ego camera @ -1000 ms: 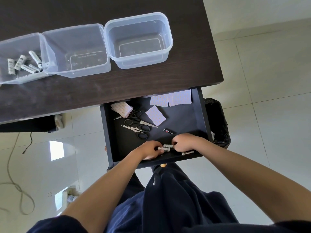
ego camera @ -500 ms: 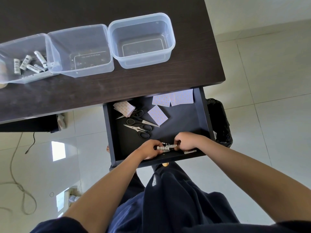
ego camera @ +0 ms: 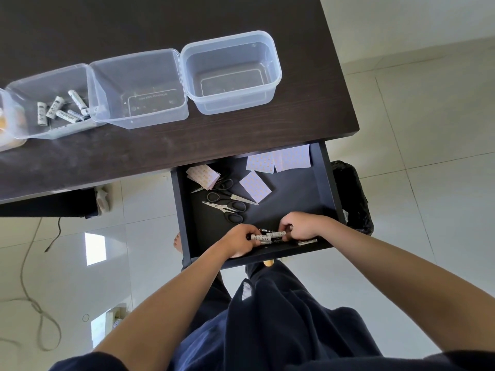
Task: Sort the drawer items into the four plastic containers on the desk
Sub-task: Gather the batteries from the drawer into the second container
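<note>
- Left hand (ego camera: pixel 239 241) and right hand (ego camera: pixel 299 226) were both low in the near end of the open black drawer (ego camera: pixel 325 183), fingers curled close around a small cluster of white-labelled cylindrical batteries (ego camera: pixel 265 236) bridging the gap between them.
- Left fingers were closed on one end of the cluster and right fingers on the other; how many cells each hand actually held could not be told.
- Just right of the right fingertips a small silver metal piece (ego camera: pixel 308 242) lay against the drawer's front wall, identity unclear.
- Beyond the fingers, further into the drawer: black-handled scissors (ego camera: pixel 227 207), several pairs overlapping, and pale patterned paper cards (ego camera: pixel 254 186), untouched.
- Well beyond, up on the dark wooden desk (ego camera: pixel 160 151): clear plastic container with batteries (ego camera: pixel 34 121) far to the left, then two clear empty containers (ego camera: pixel 139 89); a fourth was only partly visible at the frame edge.
- Judgement: gather all cells into one hand with a full wrap before lifting, since round cells roll; check the drawer corner for strays.
</note>
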`<state>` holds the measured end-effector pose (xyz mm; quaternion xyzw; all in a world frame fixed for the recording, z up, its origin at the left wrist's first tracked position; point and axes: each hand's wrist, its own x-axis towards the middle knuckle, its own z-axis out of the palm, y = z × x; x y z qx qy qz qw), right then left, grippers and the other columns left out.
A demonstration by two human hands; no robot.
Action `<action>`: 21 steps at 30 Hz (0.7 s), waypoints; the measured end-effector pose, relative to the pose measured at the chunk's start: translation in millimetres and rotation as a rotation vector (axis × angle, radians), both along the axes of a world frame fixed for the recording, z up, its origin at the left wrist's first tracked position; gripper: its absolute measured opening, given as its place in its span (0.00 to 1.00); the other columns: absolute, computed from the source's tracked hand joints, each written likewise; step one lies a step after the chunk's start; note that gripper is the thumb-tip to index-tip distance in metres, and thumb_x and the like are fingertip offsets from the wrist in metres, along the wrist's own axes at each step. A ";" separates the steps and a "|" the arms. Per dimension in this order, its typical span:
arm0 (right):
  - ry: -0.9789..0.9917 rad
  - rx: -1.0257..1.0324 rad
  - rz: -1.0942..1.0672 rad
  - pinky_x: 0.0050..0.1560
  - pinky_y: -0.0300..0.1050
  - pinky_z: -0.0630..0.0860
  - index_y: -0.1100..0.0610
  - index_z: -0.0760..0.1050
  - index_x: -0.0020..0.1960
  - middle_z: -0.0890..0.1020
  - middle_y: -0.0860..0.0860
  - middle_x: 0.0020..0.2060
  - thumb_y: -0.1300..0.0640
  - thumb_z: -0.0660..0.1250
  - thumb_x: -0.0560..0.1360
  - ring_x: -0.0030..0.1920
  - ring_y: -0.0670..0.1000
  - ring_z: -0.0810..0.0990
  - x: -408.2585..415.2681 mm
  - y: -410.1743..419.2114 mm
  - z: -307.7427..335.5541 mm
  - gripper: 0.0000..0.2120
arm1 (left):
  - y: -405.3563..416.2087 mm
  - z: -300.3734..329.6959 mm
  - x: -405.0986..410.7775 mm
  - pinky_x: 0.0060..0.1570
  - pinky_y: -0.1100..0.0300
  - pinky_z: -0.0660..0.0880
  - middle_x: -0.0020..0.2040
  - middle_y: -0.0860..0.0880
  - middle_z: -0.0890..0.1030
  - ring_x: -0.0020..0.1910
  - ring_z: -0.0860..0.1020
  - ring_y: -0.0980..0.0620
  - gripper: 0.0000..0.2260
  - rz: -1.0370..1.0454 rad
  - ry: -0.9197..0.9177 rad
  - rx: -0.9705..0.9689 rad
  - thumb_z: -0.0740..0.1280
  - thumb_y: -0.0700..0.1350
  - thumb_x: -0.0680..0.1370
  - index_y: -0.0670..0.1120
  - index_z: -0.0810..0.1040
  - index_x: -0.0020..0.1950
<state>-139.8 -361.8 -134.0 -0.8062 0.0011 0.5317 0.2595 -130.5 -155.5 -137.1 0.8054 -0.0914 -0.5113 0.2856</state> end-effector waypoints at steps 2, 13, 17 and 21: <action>0.002 -0.012 0.008 0.43 0.40 0.69 0.56 0.78 0.57 0.77 0.49 0.45 0.58 0.70 0.74 0.46 0.49 0.75 0.3 2.0 1.8 0.12 | 1.4 3.4 -0.7 0.47 0.63 0.68 0.46 0.50 0.77 0.46 0.74 0.53 0.09 0.006 -0.012 -0.006 0.68 0.44 0.76 0.46 0.79 0.56; 0.058 -0.083 0.043 0.32 0.38 0.67 0.58 0.77 0.59 0.76 0.45 0.36 0.61 0.69 0.74 0.36 0.45 0.73 8.6 13.9 8.4 0.14 | 21.3 18.3 3.6 0.47 0.63 0.68 0.46 0.50 0.78 0.46 0.75 0.53 0.07 0.044 -0.041 0.008 0.68 0.44 0.77 0.46 0.80 0.54; 0.038 -0.085 0.004 0.40 0.42 0.71 0.57 0.79 0.57 0.80 0.53 0.43 0.57 0.70 0.74 0.42 0.51 0.76 4.9 9.7 7.7 0.12 | 28.6 25.8 10.0 0.46 0.63 0.68 0.45 0.50 0.77 0.45 0.75 0.53 0.08 0.067 -0.075 0.000 0.67 0.43 0.77 0.45 0.79 0.55; 0.029 -0.068 -0.057 0.38 0.43 0.71 0.59 0.80 0.53 0.80 0.55 0.39 0.58 0.68 0.75 0.38 0.52 0.75 3.8 4.0 11.1 0.08 | 31.5 32.9 15.1 0.46 0.63 0.68 0.47 0.49 0.78 0.46 0.75 0.53 0.09 0.081 -0.106 -0.014 0.67 0.43 0.77 0.44 0.79 0.57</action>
